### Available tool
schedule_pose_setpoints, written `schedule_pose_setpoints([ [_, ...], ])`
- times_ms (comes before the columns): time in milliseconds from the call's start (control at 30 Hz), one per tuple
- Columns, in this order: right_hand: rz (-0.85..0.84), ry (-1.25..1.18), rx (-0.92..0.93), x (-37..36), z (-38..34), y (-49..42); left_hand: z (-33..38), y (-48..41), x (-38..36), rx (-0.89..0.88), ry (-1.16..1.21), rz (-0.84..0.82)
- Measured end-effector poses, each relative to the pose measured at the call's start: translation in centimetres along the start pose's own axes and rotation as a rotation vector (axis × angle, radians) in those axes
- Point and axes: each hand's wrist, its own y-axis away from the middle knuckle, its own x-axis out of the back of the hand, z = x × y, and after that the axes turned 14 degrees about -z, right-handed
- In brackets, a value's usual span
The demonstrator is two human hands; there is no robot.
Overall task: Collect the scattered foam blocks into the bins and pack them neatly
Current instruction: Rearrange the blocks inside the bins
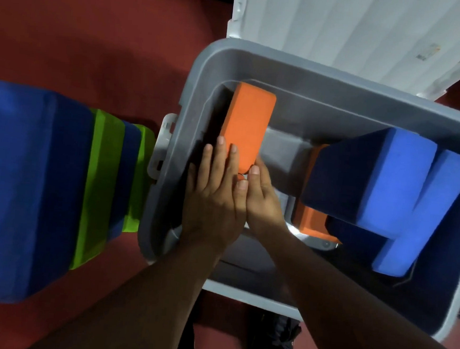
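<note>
Red floor [96, 40] below, dimly lit. Centre of attention: orange block [248, 123] inside the grey bin [260, 55], stood on edge against its left wall, near end between both hands. Flat on it the left hand [216, 195], fingers straight, pressing toward the wall. At the near corner the right hand [262, 204], thumb up against the foam, fingers hidden (grip or plain push: cannot tell). Further right in the same bin, blue blocks [388, 181] leaning loosely across one another, a second orange block [311, 222] partly under them. Behind the far rim, white lid [345, 26] tipped open. Outside, just beside the left wall, a row of blue and green blocks [29, 186] not yet collected. Likely risks: orange block tipping back into the open middle once released, since nothing props its free side; leaning blue pile sliding into that gap and spoiling the neat rows; soft foam wedged crooked if pushed too hard against the wall.
</note>
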Motion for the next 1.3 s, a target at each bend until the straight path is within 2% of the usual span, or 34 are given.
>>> schedule_pose_setpoints([
  [167, 0.045, -0.1, -0.062, 3.0, -1.8, -1.1, 2.9, 1.0, -0.4, -0.018, 0.106, -0.023],
  [300, -0.082, -0.174, -0.176, 3.6, -4.3, -2.0, 2.4, 1.1, 0.0, 0.018, 0.423, 0.082],
  [400, -0.159, -0.242, -0.308, 2.9, -4.7, -1.8, 1.7, 0.1, 1.9, 0.141, 0.66, 0.033],
  [467, -0.177, -0.398, -0.358, 1.9, -4.6, -1.4, 1.1, -0.7, 2.4, 0.145, 0.732, 0.022],
  [567, -0.226, -0.708, -0.311, 0.7, -4.6, -1.0, 0.2, -1.4, 2.2, 0.154, 0.833, -0.071],
  [700, -0.225, -0.765, -0.237, 0.1, -4.0, -0.7, -0.6, -0.8, 2.2, 0.099, 0.848, -0.108],
  [867, -0.274, -0.669, -0.171, 0.0, -3.7, 0.0, -0.7, -0.1, 2.3, 0.066, 0.81, -0.021],
  [1000, -0.291, -0.465, -0.175, -0.9, -4.1, -0.8, -1.8, -0.5, 2.0, 0.19, 0.851, 0.027],
  [1067, -0.245, -0.357, -0.182, -1.0, -4.3, -1.4, -2.1, -0.7, 2.2, 0.23, 0.855, 0.029],
  [1133, -0.178, -0.219, -0.141, -0.8, -4.4, -1.6, -2.2, -0.4, 2.6, 0.166, 0.757, 0.041],
  [1233, -0.094, -0.019, 0.048, -0.3, -4.5, -1.5, -2.3, -0.3, 2.8, -0.008, 0.622, 0.08],
  [1300, -0.094, 0.147, 0.15, 0.0, -4.6, -1.4, -2.4, -0.6, 2.3, -0.061, 0.557, 0.055],
])
